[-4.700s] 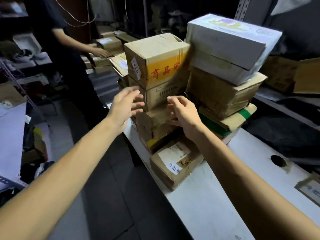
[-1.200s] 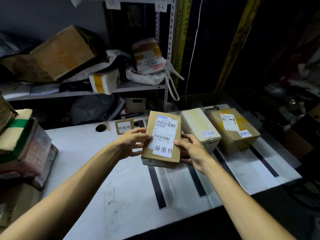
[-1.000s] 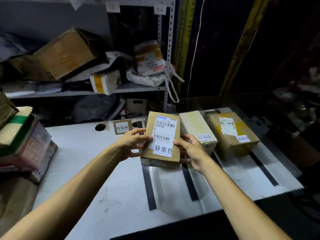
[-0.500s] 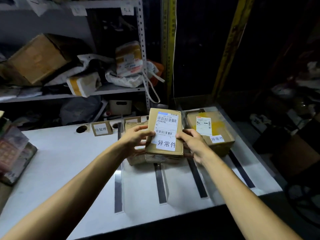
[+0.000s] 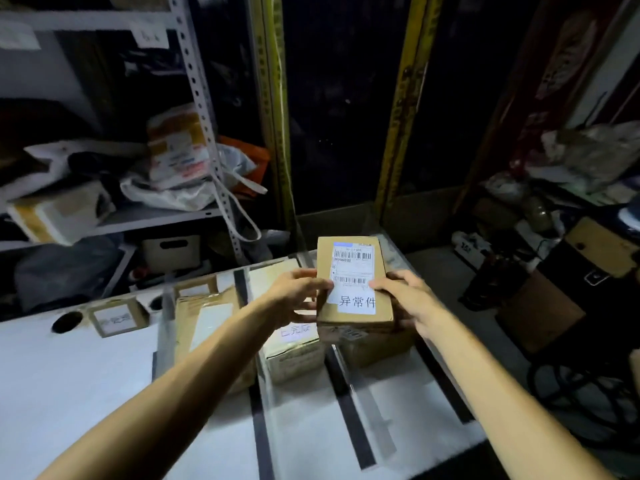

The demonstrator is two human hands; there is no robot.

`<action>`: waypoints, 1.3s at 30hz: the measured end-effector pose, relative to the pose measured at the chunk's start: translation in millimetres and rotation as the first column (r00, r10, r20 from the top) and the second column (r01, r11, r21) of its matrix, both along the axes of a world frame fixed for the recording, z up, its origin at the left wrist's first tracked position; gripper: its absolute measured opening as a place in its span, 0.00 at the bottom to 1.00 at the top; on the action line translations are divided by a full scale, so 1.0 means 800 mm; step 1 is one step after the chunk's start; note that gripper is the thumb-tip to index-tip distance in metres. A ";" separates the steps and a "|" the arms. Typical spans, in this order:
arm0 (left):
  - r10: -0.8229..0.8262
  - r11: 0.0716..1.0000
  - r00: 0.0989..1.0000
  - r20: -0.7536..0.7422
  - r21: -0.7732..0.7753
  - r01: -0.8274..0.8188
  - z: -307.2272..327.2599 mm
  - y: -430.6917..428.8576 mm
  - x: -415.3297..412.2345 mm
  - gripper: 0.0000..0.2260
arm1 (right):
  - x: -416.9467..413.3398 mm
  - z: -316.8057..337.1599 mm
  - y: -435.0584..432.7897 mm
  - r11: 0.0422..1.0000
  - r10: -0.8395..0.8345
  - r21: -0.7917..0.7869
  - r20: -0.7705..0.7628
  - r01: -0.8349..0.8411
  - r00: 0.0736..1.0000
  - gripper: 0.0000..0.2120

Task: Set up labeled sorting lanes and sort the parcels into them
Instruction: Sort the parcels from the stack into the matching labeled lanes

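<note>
brown parcel [image 5: 353, 282], white barcode label [image 5: 354, 277]

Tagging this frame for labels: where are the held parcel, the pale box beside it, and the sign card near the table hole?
held parcel [image 5: 353, 268]: head view, its top shipping label.
pale box [image 5: 294, 358]: head view, front face under its label.
sign card [image 5: 116, 318]: head view, its white paper centre.

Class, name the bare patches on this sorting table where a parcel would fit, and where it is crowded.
Free: the table left of the lanes, before the label card; each lane's near end between the tape strips. Crowded: the far ends, where three boxes stand.
</note>
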State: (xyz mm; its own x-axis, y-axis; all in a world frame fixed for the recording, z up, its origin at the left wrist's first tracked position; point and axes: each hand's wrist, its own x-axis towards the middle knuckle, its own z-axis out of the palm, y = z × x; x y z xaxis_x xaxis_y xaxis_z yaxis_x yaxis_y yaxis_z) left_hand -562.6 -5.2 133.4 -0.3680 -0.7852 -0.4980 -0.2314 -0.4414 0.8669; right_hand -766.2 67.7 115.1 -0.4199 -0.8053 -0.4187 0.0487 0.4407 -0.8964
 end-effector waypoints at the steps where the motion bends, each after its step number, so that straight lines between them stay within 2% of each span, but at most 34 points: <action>1: -0.007 1.000 1.000 -0.001 -0.002 0.007 -0.003 -0.009 -0.016 0.21 | -0.015 -0.002 -0.007 1.000 -0.012 0.006 -0.006 0.012 1.000 0.22; 7: 0.049 0.998 0.999 -0.001 0.034 -0.049 -0.022 -0.039 -0.081 0.21 | -0.076 -0.015 -0.057 0.998 0.032 0.054 0.004 -0.032 0.999 0.20; 16: 0.217 0.972 0.976 0.021 0.087 -0.218 -0.041 -0.073 -0.128 0.21 | -0.139 -0.051 -0.147 0.950 0.297 0.114 -0.033 -0.292 0.954 0.25; 19: 0.257 0.959 0.966 -0.002 0.122 -0.255 -0.042 -0.071 -0.131 0.21 | -0.147 -0.058 -0.152 0.936 0.338 0.113 -0.020 -0.334 0.941 0.23; 26: 0.319 0.942 0.947 0.031 0.099 -0.321 -0.043 -0.055 -0.137 0.22 | -0.149 -0.057 -0.143 0.931 0.355 0.076 0.038 -0.356 0.934 0.19; 30: 0.320 0.942 0.947 0.040 0.096 -0.322 -0.042 -0.049 -0.136 0.22 | -0.151 -0.053 -0.136 0.917 0.391 0.067 0.046 -0.393 0.919 0.20; 34: 0.335 0.940 0.935 0.116 0.027 -0.340 -0.042 -0.041 -0.144 0.21 | -0.157 -0.049 -0.127 0.903 0.421 0.066 0.079 -0.426 0.904 0.23; 39: 0.377 0.926 0.909 0.175 -0.068 -0.371 -0.038 -0.035 -0.156 0.21 | -0.165 -0.038 -0.118 0.917 0.393 0.036 0.098 -0.398 0.914 0.19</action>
State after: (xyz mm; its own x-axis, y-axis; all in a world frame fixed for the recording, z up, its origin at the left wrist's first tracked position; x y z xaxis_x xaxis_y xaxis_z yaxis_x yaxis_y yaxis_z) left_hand -687.2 -33.0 103.2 0.0503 -0.8642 -0.5006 -0.2093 -0.4992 0.8408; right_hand -898.2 -26.8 85.0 -0.0314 -0.8731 -0.4866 -0.0628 0.4876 -0.8708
